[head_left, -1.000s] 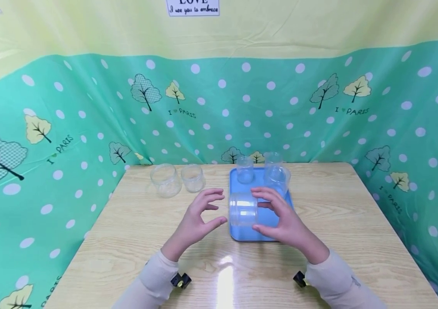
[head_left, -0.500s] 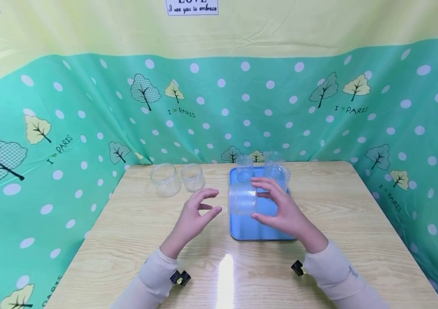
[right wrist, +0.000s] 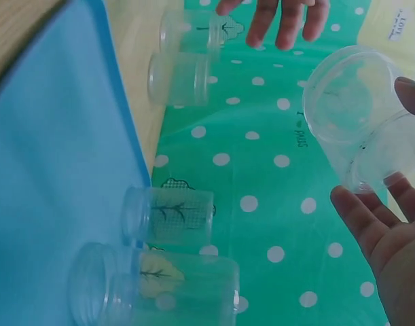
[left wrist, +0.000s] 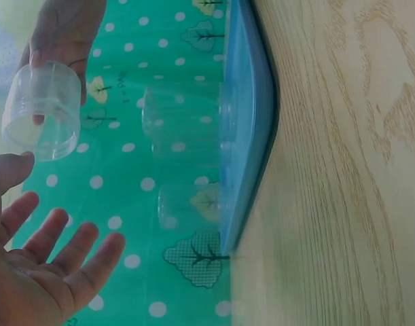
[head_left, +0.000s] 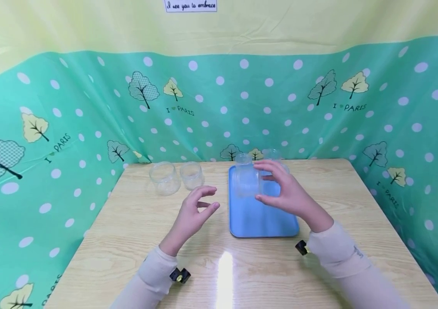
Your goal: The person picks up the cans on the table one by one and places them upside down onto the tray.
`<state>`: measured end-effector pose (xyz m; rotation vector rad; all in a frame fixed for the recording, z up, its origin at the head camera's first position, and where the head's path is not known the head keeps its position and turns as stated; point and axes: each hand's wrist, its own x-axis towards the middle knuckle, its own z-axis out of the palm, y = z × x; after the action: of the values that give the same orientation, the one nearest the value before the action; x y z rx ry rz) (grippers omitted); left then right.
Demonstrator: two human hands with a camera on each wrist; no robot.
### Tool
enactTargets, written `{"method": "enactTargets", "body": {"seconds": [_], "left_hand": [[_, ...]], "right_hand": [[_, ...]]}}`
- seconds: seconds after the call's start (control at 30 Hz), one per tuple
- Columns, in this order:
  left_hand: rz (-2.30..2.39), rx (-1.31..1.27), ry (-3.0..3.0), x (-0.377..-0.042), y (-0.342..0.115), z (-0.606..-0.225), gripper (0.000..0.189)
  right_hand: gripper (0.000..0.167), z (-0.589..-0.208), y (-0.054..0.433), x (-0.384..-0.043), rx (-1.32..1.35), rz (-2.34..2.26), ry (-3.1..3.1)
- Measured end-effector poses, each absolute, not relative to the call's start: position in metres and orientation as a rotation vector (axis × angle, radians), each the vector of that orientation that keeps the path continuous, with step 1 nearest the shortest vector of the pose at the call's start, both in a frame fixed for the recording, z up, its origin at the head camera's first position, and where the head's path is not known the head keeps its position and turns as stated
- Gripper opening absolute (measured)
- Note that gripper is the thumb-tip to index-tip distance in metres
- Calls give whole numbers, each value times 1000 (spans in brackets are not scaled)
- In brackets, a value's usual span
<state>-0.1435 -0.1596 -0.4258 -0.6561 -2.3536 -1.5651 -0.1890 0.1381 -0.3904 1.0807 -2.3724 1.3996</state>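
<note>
My right hand (head_left: 292,193) holds a clear plastic jar (head_left: 247,182) on its side, thumb and fingers gripping one end. In the head view the jar overlaps the back half of a blue tray (head_left: 263,223); in the left wrist view, the jar (left wrist: 44,112) is well clear of the tray (left wrist: 251,115). To its left, my left hand (head_left: 196,214) is held in the air with fingers spread and loosely bent, touching nothing. At the tray's back stand a smaller clear jar (right wrist: 183,216) and larger clear jars (right wrist: 193,292), partly hidden by the right hand in the head view.
Two more clear jars, a wide one (head_left: 165,182) and a narrower one (head_left: 192,177), stand at the back left of the wooden table (head_left: 138,227). A green dotted curtain (head_left: 219,107) hangs behind and along both sides.
My right hand has carried the jar away from me, from over the tray's middle toward its back. My left hand has drawn back slightly to the left, away from the jar.
</note>
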Motion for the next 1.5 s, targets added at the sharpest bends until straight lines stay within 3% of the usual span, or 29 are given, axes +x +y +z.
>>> {"method": "enactTargets", "body": {"seconds": [0.47, 0.87, 1.5], "left_hand": [[-1550, -590, -2439, -161, -167, -448, 41], [-1562, -585, -2512, -162, -176, -447, 41], [-1488, -632, -2593, -164, -179, -448, 40]], "right_hand": [[72, -358, 140, -229, 1204, 1120, -2552], [70, -329, 117, -233, 1201, 739, -2894], [66, -324, 89, -256, 1089, 548, -3079]]}}
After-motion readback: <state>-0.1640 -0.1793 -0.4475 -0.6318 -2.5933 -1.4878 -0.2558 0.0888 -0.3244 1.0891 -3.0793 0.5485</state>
